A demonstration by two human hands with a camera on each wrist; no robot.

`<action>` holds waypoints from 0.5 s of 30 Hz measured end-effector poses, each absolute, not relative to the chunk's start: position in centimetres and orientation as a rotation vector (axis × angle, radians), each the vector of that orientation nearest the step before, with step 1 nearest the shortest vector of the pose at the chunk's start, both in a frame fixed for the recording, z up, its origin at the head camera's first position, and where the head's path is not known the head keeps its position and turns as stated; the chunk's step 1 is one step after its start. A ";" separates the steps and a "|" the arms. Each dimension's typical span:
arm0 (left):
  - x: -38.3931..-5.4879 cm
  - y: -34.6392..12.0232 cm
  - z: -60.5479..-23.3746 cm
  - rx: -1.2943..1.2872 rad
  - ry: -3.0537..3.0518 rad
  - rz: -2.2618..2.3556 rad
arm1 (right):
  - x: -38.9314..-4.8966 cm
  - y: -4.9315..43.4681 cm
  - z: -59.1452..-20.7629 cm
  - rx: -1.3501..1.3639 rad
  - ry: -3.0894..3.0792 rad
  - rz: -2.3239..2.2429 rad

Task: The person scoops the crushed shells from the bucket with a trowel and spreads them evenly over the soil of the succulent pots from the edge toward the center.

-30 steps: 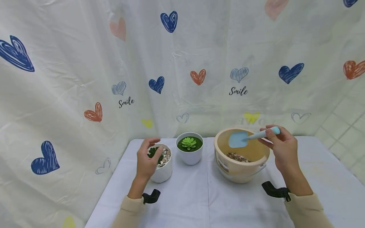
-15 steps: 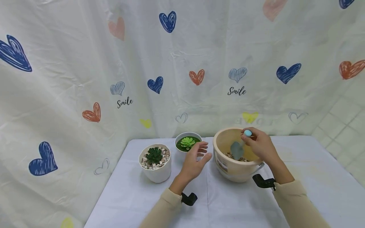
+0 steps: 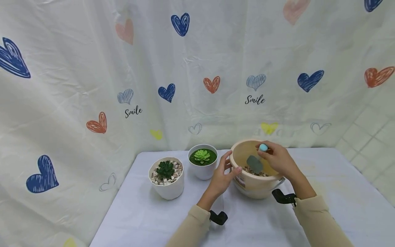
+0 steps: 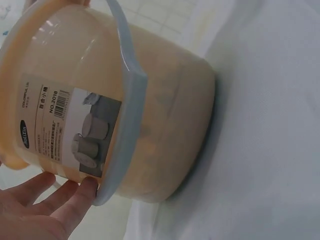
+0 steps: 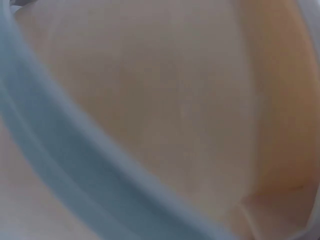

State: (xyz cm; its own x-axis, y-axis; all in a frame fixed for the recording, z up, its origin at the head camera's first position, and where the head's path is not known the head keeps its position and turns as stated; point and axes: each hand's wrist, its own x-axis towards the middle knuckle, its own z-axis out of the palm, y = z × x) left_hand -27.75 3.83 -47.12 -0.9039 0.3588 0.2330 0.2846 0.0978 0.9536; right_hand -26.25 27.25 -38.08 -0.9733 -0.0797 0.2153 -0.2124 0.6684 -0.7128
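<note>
In the head view, my right hand (image 3: 277,160) grips the handle of a pale blue trowel (image 3: 254,164) over the cream bucket (image 3: 257,188). The handle's end points up at the camera, while the blade is down inside near the brown-and-white gravel (image 3: 260,173). My left hand (image 3: 219,180) spreads its fairly straight fingers against the bucket's left side, near the rim. In the left wrist view, fingertips (image 4: 88,186) touch the wall beside the bucket's printed label (image 4: 65,130). The right wrist view shows the bucket's wall and its grey-blue handle (image 5: 100,165) close up; the trowel is hidden there.
Left of the bucket stands a white pot (image 3: 202,171) with a light green succulent (image 3: 202,156) on a green surface. Farther left and nearer is another white pot (image 3: 169,190) with a dark green succulent (image 3: 165,169) among pebbles. A heart-print curtain (image 3: 185,51) hangs behind the white-covered table (image 3: 132,219).
My left hand has moved right from the pebble-filled pot to the bucket's side. My right hand has moved left and tipped the trowel from level above the bucket to blade-down inside it.
</note>
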 end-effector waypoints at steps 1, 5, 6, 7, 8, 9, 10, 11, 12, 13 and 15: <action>-27.8 3.9 -47.2 0.668 2.285 1.963 | -26.3 27.2 -38.0 0.247 -2.721 1.194; -27.7 3.9 -47.3 0.668 2.284 1.971 | -26.2 27.3 -38.0 0.269 -2.731 1.194; -27.7 3.9 -47.3 0.670 2.283 1.974 | -26.2 27.3 -38.0 0.279 -2.725 1.197; -27.8 3.9 -47.4 0.670 2.284 1.975 | -26.3 27.2 -38.1 0.293 -2.716 1.222; -27.7 3.9 -47.4 0.665 2.282 1.975 | -26.3 27.2 -38.1 0.310 -2.706 1.261; -27.8 3.9 -47.5 0.659 2.279 1.976 | -26.3 27.2 -38.1 0.329 -2.696 1.299; -27.7 3.8 -47.5 0.652 2.278 1.974 | -26.4 27.2 -38.2 0.347 -2.688 1.340; -27.7 3.8 -47.5 0.648 2.279 1.972 | -26.4 27.2 -38.2 0.363 -2.679 1.379; -27.7 3.8 -47.5 0.641 2.279 1.969 | -26.5 27.1 -38.2 0.373 -2.675 1.417; -27.7 3.8 -47.5 0.636 2.280 1.967 | -26.5 27.1 -38.2 0.382 -2.674 1.453; -27.6 3.9 -47.5 0.635 2.280 1.963 | -26.6 27.1 -38.2 0.389 -2.685 1.475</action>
